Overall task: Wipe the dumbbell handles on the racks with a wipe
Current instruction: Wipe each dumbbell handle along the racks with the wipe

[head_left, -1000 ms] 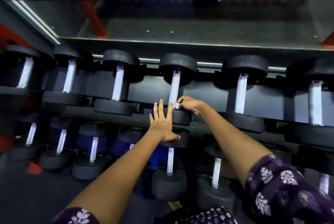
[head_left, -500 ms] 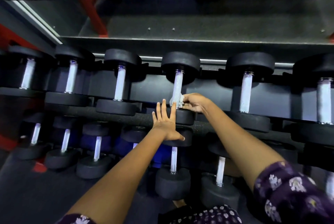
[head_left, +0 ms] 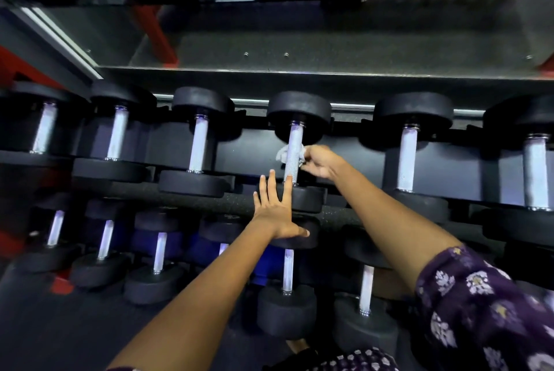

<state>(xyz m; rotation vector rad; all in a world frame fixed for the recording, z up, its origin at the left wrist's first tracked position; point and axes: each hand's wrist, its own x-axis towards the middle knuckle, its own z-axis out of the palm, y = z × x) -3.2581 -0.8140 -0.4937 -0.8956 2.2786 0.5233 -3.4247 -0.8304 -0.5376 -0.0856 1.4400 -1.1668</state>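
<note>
Rack-side, right hand (head_left: 319, 162) grip pinches wipe (head_left: 283, 154) behind handle (head_left: 293, 154); left hand (head_left: 277, 211) spread.

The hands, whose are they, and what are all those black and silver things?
This picture comes from a camera worn on a person's head, looking down at their own arms. The black and silver things are dumbbells, gym weights, lying in rows on a rack. The right hand holds a white wipe around one dumbbell's silver handle to clean it. The left hand lies flat, fingers straight, on that dumbbell's black end to steady it.
</note>
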